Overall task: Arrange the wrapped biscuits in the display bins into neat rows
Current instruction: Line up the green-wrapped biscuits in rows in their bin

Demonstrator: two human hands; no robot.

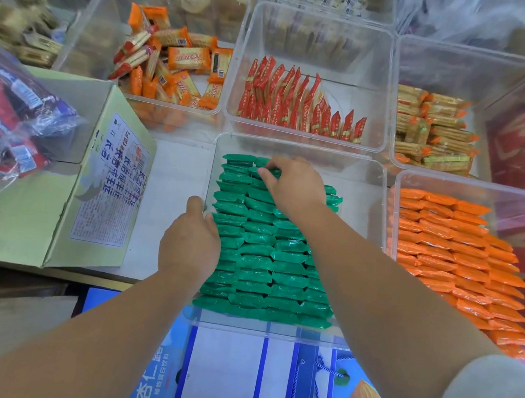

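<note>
**Forearms over the blue bag, hands at the green bin**

Your forearms reach out above a blue paper bag point(236, 374) printed with an almond, the thing nearest you. Just beyond it sits a clear bin point(365, 190) holding green packets point(257, 263) laid flat in neat rows. To its right, a second bin point(450, 187) holds orange packets point(459, 252), also in rows.

Three more bins stand behind. Loose orange-and-white packets point(178, 66) are heaped in the left one, red packets point(297, 105) stand upright in the middle one, and yellow packets point(433, 132) are stacked in the right one. A cardboard box point(27, 200) lies on the tabletop point(174, 189) to your left.

Your right hand point(291, 185) is at the far end of the green rows, pinching one packet between thumb and fingertips. Your left hand point(190, 243) sits at the clear bin's left wall with the thumb outside it. Its fingers are hidden, so you cannot tell whether they grip.
</note>
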